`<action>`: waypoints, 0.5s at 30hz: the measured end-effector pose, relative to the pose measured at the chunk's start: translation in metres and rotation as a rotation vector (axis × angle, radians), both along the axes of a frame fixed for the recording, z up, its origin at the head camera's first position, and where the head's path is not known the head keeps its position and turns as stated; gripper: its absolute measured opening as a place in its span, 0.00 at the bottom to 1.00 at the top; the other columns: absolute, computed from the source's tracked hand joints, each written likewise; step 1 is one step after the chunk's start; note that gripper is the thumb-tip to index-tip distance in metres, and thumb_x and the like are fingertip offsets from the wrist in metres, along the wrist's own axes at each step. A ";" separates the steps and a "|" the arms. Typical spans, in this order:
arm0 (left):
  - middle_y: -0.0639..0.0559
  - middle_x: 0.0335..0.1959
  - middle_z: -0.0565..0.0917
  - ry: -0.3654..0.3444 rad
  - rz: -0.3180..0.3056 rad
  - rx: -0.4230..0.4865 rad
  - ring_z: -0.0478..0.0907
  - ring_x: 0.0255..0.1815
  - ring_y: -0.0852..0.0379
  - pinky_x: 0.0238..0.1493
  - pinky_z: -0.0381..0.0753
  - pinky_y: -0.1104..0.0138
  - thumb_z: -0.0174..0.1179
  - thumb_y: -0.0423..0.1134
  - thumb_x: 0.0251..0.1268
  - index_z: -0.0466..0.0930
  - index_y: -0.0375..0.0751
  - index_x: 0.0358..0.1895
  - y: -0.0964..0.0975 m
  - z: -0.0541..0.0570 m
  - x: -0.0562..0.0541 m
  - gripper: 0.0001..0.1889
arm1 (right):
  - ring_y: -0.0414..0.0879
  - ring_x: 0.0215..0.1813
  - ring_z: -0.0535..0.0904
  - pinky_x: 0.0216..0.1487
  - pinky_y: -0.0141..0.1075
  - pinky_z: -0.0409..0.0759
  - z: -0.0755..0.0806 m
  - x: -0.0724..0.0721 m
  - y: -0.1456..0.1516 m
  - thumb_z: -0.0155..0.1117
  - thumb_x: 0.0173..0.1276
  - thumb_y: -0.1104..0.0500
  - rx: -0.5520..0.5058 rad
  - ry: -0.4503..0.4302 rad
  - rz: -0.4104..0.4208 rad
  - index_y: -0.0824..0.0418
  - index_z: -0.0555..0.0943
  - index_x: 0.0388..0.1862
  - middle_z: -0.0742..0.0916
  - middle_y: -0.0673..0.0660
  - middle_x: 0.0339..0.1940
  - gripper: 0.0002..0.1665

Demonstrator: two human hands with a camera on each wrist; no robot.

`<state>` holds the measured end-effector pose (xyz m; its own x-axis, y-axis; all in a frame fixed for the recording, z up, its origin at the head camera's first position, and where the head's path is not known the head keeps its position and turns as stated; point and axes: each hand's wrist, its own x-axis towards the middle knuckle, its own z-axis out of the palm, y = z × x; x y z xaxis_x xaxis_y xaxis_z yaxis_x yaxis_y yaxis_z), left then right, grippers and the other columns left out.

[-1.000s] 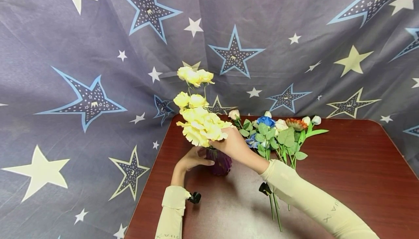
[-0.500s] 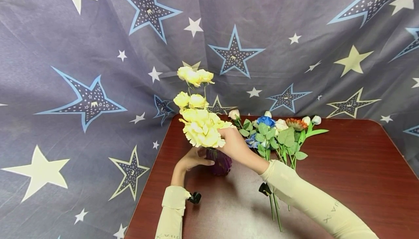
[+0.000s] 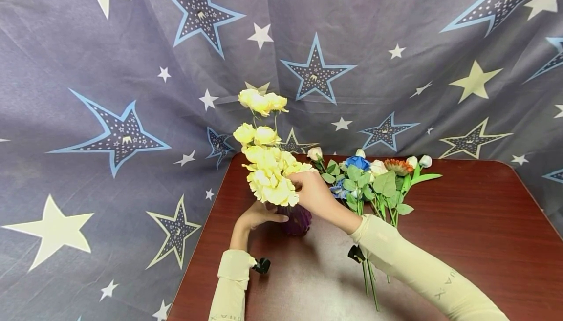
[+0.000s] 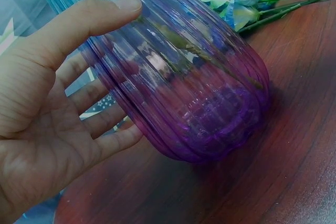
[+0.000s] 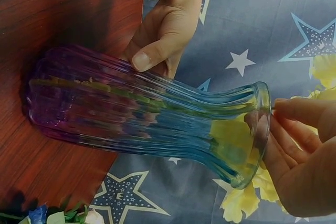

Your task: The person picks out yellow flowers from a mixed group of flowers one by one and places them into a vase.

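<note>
A ribbed glass vase [image 5: 157, 111], purple at the base and blue toward its mouth, stands on the table. My left hand [image 3: 256, 216] grips its side, with the thumb across the front and the fingers behind, as the left wrist view shows. A green stem [image 5: 149, 100] runs inside the glass. Above the vase rises a cluster of yellow artificial flowers [image 3: 270, 181], part of which shows through the glass mouth. At the rim, my right hand [image 3: 311, 191] pinches a yellow flower by its stem, just under the blossoms; the fingertips are partly hidden in the head view.
Right of the vase, several artificial flowers [image 3: 382, 179], blue, white and orange with green leaves, lie on the red-brown table [image 3: 475, 223]. Their stems point to the near edge. A grey star-patterned cloth [image 3: 360, 42] hangs behind the table.
The lowest yellow blossoms have shifted right and then down toward the vase mouth. My right fingers have moved slightly with them, while my left hand and the vase look still.
</note>
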<state>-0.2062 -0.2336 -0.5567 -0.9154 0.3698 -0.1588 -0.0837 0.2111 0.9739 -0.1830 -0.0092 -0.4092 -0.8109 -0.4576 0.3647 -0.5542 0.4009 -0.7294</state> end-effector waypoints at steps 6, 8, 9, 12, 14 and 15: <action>0.43 0.77 0.65 0.004 0.001 -0.006 0.63 0.77 0.43 0.77 0.66 0.48 0.78 0.30 0.50 0.56 0.42 0.79 0.000 -0.001 -0.001 0.53 | 0.38 0.27 0.80 0.30 0.27 0.75 0.002 0.000 0.001 0.75 0.63 0.60 0.003 -0.007 0.004 0.56 0.86 0.27 0.90 0.51 0.25 0.07; 0.43 0.77 0.66 -0.002 0.004 -0.010 0.64 0.77 0.43 0.77 0.66 0.48 0.78 0.30 0.50 0.56 0.42 0.79 0.000 -0.001 -0.001 0.52 | 0.39 0.27 0.80 0.30 0.27 0.75 0.001 0.000 0.001 0.75 0.63 0.60 0.003 -0.008 0.004 0.56 0.86 0.28 0.90 0.51 0.25 0.06; 0.42 0.76 0.66 -0.006 0.009 -0.013 0.64 0.77 0.42 0.77 0.67 0.48 0.78 0.30 0.49 0.57 0.42 0.78 0.000 -0.001 -0.001 0.52 | 0.38 0.27 0.80 0.30 0.27 0.75 0.001 0.001 0.001 0.75 0.63 0.60 0.003 -0.007 0.002 0.56 0.86 0.28 0.90 0.51 0.25 0.06; 0.42 0.76 0.67 -0.007 0.010 -0.012 0.65 0.76 0.44 0.76 0.67 0.49 0.78 0.29 0.50 0.57 0.41 0.78 0.000 -0.001 -0.001 0.51 | 0.39 0.28 0.81 0.32 0.29 0.77 0.000 0.000 0.001 0.74 0.63 0.62 0.008 -0.007 0.003 0.57 0.86 0.29 0.89 0.52 0.25 0.05; 0.44 0.75 0.69 0.000 -0.001 -0.003 0.67 0.75 0.47 0.76 0.69 0.52 0.77 0.27 0.50 0.58 0.41 0.78 0.001 0.000 -0.002 0.50 | 0.41 0.31 0.84 0.35 0.31 0.82 0.000 0.001 0.002 0.73 0.63 0.65 0.008 -0.010 0.002 0.59 0.88 0.32 0.90 0.54 0.28 0.02; 0.44 0.73 0.71 0.013 -0.016 0.000 0.70 0.73 0.49 0.75 0.71 0.54 0.76 0.27 0.51 0.60 0.40 0.77 0.001 0.000 -0.002 0.48 | 0.42 0.32 0.85 0.36 0.33 0.84 0.000 0.001 0.002 0.73 0.63 0.65 0.009 -0.016 0.003 0.60 0.88 0.33 0.91 0.54 0.30 0.01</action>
<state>-0.2080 -0.2326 -0.5565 -0.9114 0.3845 -0.1467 -0.0675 0.2119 0.9749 -0.1824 -0.0075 -0.4096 -0.8155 -0.4629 0.3473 -0.5433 0.4059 -0.7349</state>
